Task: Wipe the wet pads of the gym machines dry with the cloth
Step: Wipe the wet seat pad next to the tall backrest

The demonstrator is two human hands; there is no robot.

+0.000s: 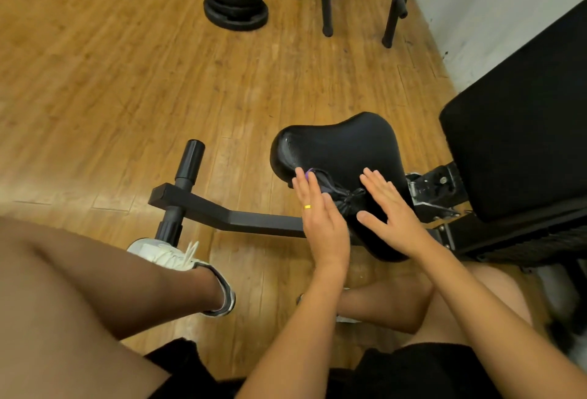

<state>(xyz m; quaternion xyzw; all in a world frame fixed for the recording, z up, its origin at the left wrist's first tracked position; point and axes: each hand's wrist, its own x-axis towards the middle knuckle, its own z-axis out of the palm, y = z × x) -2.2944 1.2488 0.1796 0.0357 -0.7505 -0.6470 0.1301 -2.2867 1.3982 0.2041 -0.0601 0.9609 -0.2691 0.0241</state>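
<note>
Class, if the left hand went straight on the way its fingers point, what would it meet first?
Probably the seat pad, at its rounded front end: the left hand points there, the cloth bunched beside its fingers. Depth is unclear; it might slip past toward the floor.

Black seat pad (343, 144); dark purple-edged cloth (336, 195).

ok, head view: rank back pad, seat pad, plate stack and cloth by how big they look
1. back pad, cut off by the frame edge, still the biggest
2. seat pad
3. plate stack, farther from the camera, so its true size is unsure
4. cloth, bunched and partly covered by the left hand
</note>
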